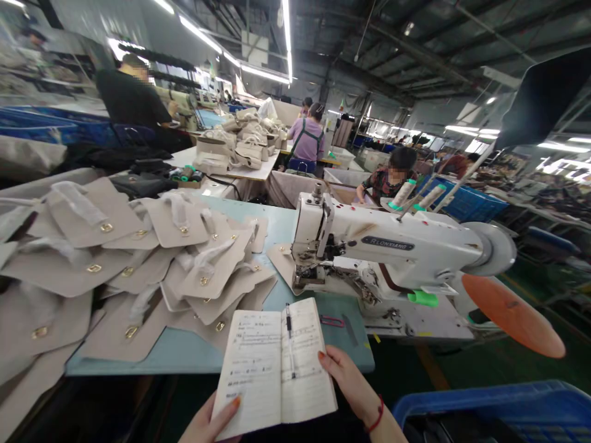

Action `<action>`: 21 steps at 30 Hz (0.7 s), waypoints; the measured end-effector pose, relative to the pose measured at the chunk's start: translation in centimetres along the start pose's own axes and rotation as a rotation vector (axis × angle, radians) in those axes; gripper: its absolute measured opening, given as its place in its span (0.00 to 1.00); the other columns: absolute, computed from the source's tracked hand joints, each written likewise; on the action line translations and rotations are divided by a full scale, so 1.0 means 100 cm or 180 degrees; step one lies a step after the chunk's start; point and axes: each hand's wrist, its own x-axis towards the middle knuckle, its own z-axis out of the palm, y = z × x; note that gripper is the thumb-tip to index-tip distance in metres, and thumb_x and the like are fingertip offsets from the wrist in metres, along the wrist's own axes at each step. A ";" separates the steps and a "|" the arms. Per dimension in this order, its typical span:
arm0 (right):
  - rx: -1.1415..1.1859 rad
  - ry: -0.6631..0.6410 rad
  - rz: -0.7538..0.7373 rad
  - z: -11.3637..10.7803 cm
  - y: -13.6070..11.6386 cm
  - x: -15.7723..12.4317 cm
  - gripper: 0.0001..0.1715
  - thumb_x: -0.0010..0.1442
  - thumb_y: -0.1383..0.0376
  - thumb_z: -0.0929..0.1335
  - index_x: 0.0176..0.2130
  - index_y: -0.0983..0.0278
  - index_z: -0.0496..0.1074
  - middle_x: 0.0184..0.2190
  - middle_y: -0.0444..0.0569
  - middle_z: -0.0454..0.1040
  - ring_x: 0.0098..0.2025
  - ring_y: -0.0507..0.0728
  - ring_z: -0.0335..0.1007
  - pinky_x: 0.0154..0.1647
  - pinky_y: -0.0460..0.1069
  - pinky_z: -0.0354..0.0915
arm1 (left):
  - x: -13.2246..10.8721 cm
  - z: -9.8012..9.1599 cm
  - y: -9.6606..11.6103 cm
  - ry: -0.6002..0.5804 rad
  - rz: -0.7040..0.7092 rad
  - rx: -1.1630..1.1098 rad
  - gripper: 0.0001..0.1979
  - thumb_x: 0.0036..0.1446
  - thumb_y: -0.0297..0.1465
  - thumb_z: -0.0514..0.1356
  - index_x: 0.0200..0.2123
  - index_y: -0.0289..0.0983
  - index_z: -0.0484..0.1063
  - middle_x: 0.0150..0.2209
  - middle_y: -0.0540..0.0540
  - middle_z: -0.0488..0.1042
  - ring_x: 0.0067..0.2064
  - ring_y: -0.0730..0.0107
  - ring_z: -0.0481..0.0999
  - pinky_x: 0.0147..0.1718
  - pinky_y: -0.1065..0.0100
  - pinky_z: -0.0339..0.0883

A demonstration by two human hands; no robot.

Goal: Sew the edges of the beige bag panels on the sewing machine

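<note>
An open notebook (258, 363) with handwriting on both pages is tilted up in front of me, just off the table's near edge. My left hand (213, 418) grips its lower left corner, thumb on the page and the other fingers hidden behind. On the right edge, my right hand (344, 375) pinches the facing page with the thumb on top. A pen (290, 338) with a black cap lies along the right page near the fold. Beyond the book stands a white sewing machine (369, 231), with a beige panel (282, 264) beside its needle area.
Beige bag panels (184, 280) with gold buckles and wrapped straps are heaped on the left of the blue-green table (207, 355). Pink thread snips (332, 321) lie right of the notebook. A blue crate (498, 400) stands at lower right. Several people work farther back.
</note>
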 end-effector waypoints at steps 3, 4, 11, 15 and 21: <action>-0.1280 0.0655 -0.0135 -0.017 0.015 0.010 0.22 0.65 0.60 0.59 0.50 0.68 0.73 0.47 0.58 0.75 0.49 0.63 0.71 0.51 0.56 0.65 | 0.010 -0.002 -0.004 0.0090 0.0283 0.0493 0.36 0.36 0.53 0.69 0.44 0.33 0.70 0.37 0.38 0.81 0.32 0.52 0.79 0.25 0.60 0.72; -0.1718 0.0882 -0.0214 -0.022 0.020 0.014 0.22 0.65 0.64 0.59 0.52 0.68 0.72 0.51 0.59 0.72 0.53 0.63 0.68 0.55 0.57 0.62 | 0.012 -0.002 -0.006 0.0062 0.0342 0.0548 0.36 0.36 0.53 0.68 0.43 0.33 0.71 0.37 0.38 0.81 0.32 0.51 0.80 0.25 0.60 0.72; -0.3531 0.0837 -0.0522 -0.041 0.046 0.039 0.25 0.62 0.74 0.58 0.56 0.67 0.69 0.60 0.54 0.65 0.62 0.59 0.57 0.64 0.56 0.52 | 0.019 -0.007 -0.014 -0.0059 0.0277 0.0490 0.34 0.41 0.52 0.67 0.45 0.33 0.71 0.41 0.38 0.80 0.38 0.50 0.80 0.32 0.58 0.75; -0.3536 0.1122 -0.0330 -0.045 0.038 0.039 0.25 0.62 0.76 0.57 0.55 0.72 0.68 0.60 0.60 0.63 0.62 0.63 0.55 0.63 0.58 0.51 | 0.031 -0.005 -0.011 -0.0235 0.0323 0.0568 0.31 0.46 0.49 0.66 0.46 0.34 0.70 0.44 0.38 0.79 0.44 0.49 0.79 0.41 0.55 0.75; -0.3418 0.0831 -0.0364 0.000 0.021 0.031 0.21 0.64 0.62 0.62 0.55 0.65 0.67 0.50 0.53 0.72 0.51 0.59 0.66 0.52 0.50 0.63 | 0.045 0.007 0.000 0.0886 0.2417 0.2777 0.36 0.54 0.42 0.59 0.61 0.28 0.56 0.59 0.27 0.65 0.58 0.40 0.67 0.56 0.43 0.60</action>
